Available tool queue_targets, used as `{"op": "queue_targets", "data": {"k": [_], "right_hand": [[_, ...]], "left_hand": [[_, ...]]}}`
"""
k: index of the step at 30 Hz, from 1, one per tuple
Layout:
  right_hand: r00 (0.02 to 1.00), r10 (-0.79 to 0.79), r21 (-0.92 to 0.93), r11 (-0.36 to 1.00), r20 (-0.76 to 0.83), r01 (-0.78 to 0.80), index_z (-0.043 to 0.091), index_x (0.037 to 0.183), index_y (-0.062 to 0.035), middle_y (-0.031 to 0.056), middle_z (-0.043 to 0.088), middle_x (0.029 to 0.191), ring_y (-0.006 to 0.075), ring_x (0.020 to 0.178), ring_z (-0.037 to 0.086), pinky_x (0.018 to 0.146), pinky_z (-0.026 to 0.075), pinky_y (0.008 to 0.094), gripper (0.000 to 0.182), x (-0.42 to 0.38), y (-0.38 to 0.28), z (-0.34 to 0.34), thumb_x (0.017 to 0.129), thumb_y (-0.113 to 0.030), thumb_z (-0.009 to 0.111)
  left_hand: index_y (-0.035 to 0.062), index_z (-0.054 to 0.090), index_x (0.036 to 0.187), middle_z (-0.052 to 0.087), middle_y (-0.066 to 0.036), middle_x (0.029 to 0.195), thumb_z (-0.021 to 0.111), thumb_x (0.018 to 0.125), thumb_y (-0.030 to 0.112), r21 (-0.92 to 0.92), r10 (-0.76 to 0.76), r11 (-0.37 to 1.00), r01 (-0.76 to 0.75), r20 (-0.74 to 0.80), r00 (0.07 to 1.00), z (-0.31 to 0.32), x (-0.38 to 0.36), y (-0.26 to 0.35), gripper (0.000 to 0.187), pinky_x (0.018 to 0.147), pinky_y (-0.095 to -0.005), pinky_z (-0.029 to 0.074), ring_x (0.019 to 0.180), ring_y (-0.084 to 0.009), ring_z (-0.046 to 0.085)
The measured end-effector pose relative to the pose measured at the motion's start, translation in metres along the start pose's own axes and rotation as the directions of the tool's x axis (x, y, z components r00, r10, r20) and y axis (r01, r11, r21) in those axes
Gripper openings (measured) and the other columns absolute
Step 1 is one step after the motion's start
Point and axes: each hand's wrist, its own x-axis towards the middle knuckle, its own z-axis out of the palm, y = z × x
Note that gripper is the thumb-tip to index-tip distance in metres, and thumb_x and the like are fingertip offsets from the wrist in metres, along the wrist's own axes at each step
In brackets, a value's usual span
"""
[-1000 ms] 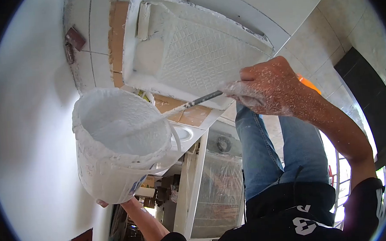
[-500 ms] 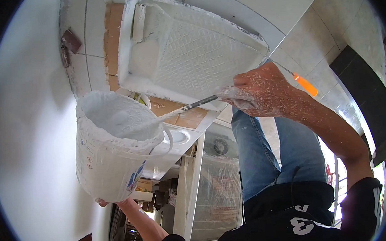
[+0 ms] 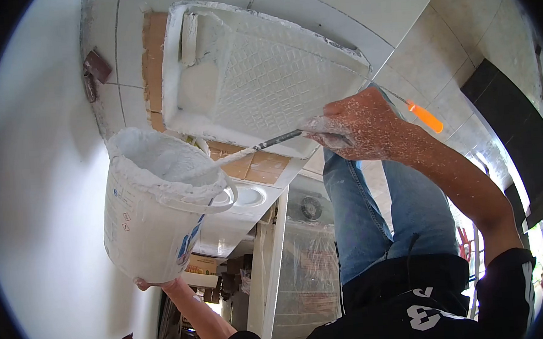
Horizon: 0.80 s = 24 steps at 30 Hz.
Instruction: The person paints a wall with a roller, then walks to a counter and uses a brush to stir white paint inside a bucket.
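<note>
A white plastic bucket [image 3: 150, 228], crusted with white paint, is tipped with its mouth toward a paint tray [image 3: 265, 82]. My left hand [image 3: 146, 283] supports the bucket from underneath; only its fingertips show. My right hand [image 3: 363, 128], speckled with white paint, grips a thin metal rod [image 3: 276, 141] whose paint-coated end reaches into the bucket's mouth. The white ribbed tray lies on cardboard [image 3: 252, 167] on the tiled floor, just beyond the bucket.
An orange-handled tool [image 3: 425, 116] lies on the tiles behind my right hand. A small brown object [image 3: 96, 67] sits by the white wall [image 3: 40, 186]. My jeans-clad legs [image 3: 363, 213] and a plastic-covered cabinet [image 3: 303, 268] are below the tray.
The bucket has tilted further, its mouth turning away from me toward the tray so more of its side shows. My right hand and rod shifted slightly left.
</note>
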Motion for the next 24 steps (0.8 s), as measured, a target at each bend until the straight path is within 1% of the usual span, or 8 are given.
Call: {"op": "queue_targets", "data": {"k": [2, 3, 6, 9, 12, 16, 21, 24], "right_hand": [[0.999, 0.046, -0.007, 0.999, 0.025, -0.046, 0.071, 0.102, -0.0222, -0.0012, 0.061, 0.063, 0.0076, 0.051, 0.057, 0.041, 0.046, 0.0245, 0.018, -0.004, 0.011, 0.005, 0.087, -0.031, 0.065], [0.997, 0.067, -0.01, 0.998, 0.038, -0.067, 0.071, 0.103, -0.0241, -0.0017, 0.061, 0.064, 0.0069, 0.052, 0.057, 0.041, 0.046, 0.024, 0.019, -0.008, 0.017, 0.007, 0.089, -0.034, 0.062], [0.996, 0.081, -0.125, 0.989, 0.03, -0.077, 0.07, 0.104, -0.0181, 0.0001, 0.062, 0.064, 0.0089, 0.051, 0.058, 0.043, 0.047, 0.0252, 0.022, -0.021, 0.038, -0.009, 0.083, -0.024, 0.07], [0.997, 0.051, -0.064, 0.996, -0.051, -0.054, 0.068, 0.109, -0.0259, -0.0025, 0.062, 0.065, 0.0066, 0.052, 0.057, 0.043, 0.048, 0.0242, 0.022, -0.029, 0.044, -0.012, 0.09, -0.035, 0.06], [1.0, 0.005, 0.09, 0.996, -0.03, -0.002, 0.07, 0.103, -0.0185, 0.0005, 0.063, 0.065, 0.0095, 0.05, 0.057, 0.044, 0.048, 0.0253, 0.022, -0.023, 0.021, -0.007, 0.082, -0.027, 0.071], [0.999, 0.032, -0.009, 0.999, 0.04, -0.032, 0.071, 0.1, -0.0188, -0.0002, 0.062, 0.064, 0.0092, 0.051, 0.058, 0.044, 0.049, 0.0248, 0.019, -0.011, 0.004, 0.006, 0.082, -0.026, 0.071], [0.997, 0.068, 0.014, 0.998, 0.024, -0.068, 0.072, 0.097, -0.0188, -0.0003, 0.061, 0.062, 0.0094, 0.05, 0.057, 0.045, 0.05, 0.0252, 0.017, -0.013, 0.031, 0.007, 0.082, -0.026, 0.071], [0.991, -0.056, -0.088, 0.995, -0.123, 0.045, 0.072, 0.095, -0.0189, -0.0004, 0.06, 0.06, 0.0105, 0.049, 0.056, 0.046, 0.051, 0.0259, 0.016, -0.015, 0.051, 0.003, 0.082, -0.027, 0.071]], "left_hand": [[0.0147, 0.031, 0.143, 0.034, -0.013, 0.145, 0.052, 0.068, 0.073, 0.05, -0.003, 0.999, 0.0, 0.065, 0.998, -0.004, 0.001, 0.001, 0.098, 0.104, -0.0575, 0.035, 0.129, -0.0342, 0.036], [0.0152, 0.031, 0.143, 0.034, -0.013, 0.145, 0.05, 0.069, 0.074, 0.058, 0.009, 0.998, -0.01, 0.02, 1.0, -0.004, 0.002, 0.001, 0.097, 0.104, -0.0572, 0.034, 0.13, -0.0336, 0.036], [0.0161, 0.032, 0.143, 0.033, -0.013, 0.145, 0.044, 0.071, 0.077, 0.12, 0.069, 0.991, -0.06, -0.069, 0.995, -0.007, 0.005, -0.004, 0.095, 0.105, -0.0563, 0.033, 0.13, -0.0323, 0.036], [0.016, 0.032, 0.143, 0.033, -0.012, 0.146, 0.042, 0.071, 0.079, 0.186, 0.101, 0.978, -0.09, -0.052, 0.994, -0.011, 0.009, -0.008, 0.096, 0.105, -0.0559, 0.033, 0.13, -0.0319, 0.036], [0.0155, 0.031, 0.143, 0.033, -0.012, 0.145, 0.043, 0.07, 0.079, 0.116, 0.027, 0.993, -0.02, -0.053, 0.998, 0.001, 0.007, -0.005, 0.097, 0.105, -0.0561, 0.033, 0.13, -0.0324, 0.036], [0.015, 0.029, 0.144, 0.034, -0.012, 0.145, 0.047, 0.068, 0.076, 0.096, 0.047, 0.995, -0.04, -0.072, 0.996, 0.012, 0.004, -0.003, 0.099, 0.105, -0.0575, 0.033, 0.128, -0.0344, 0.037], [0.013, 0.03, 0.143, 0.035, -0.012, 0.145, 0.036, 0.071, 0.083, 0.083, 0.031, 0.996, -0.032, 0.009, 0.999, -0.017, 0.015, -0.004, 0.1, 0.104, -0.0566, 0.036, 0.128, -0.0345, 0.04], [0.0136, 0.031, 0.142, 0.034, -0.01, 0.145, 0.039, 0.07, 0.083, 0.09, 0.032, 0.996, -0.023, -0.105, 0.994, -0.013, 0.015, -0.004, 0.101, 0.105, -0.0566, 0.036, 0.128, -0.0341, 0.039]]}}
